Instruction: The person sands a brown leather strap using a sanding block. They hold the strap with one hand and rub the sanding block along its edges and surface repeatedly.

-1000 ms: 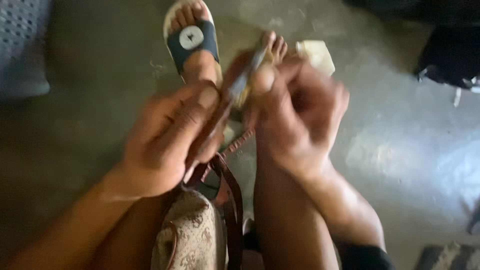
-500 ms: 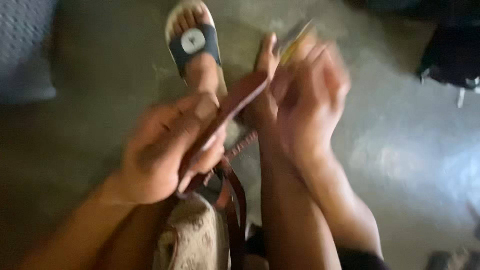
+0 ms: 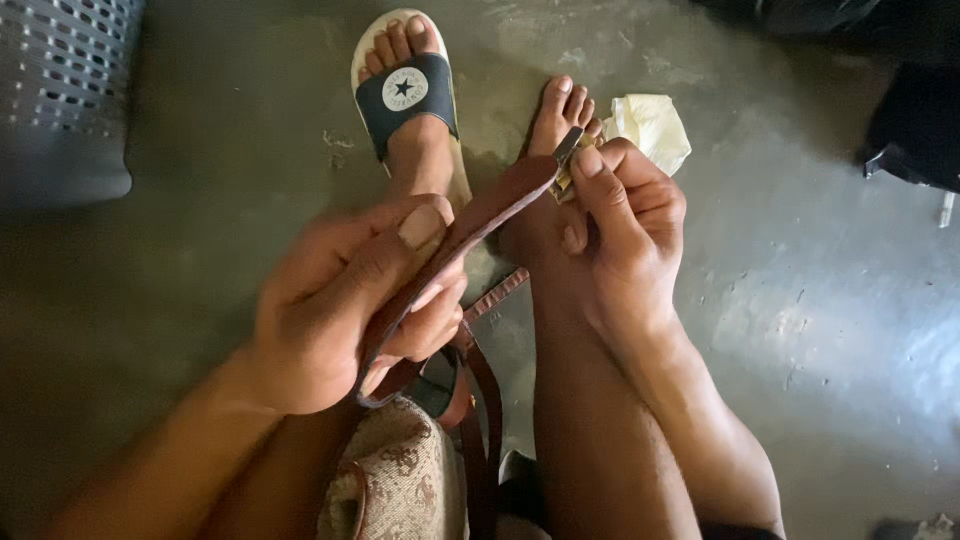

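Note:
My left hand [image 3: 345,300] grips a brown leather strap [image 3: 480,222] that rises from a tan patterned bag [image 3: 400,490] on my lap. The thumb presses on top of the strap. My right hand [image 3: 625,235] pinches the strap's far end, together with a small yellowish piece [image 3: 566,176] held against it. The strap stretches taut between both hands, slanting up to the right. Below the hands are my legs: the left foot in a dark slide sandal [image 3: 405,95], the right foot [image 3: 560,120] bare.
A crumpled pale yellow cloth [image 3: 650,125] lies on the grey concrete floor [image 3: 800,330] beside the bare foot. A grey perforated plastic basket [image 3: 65,100] stands at the upper left. Dark bags or clothing [image 3: 915,130] sit at the upper right.
My right hand has slid back down along the strap from its raised, blurred position, now pinching the end. The left hand holds nearly the same place.

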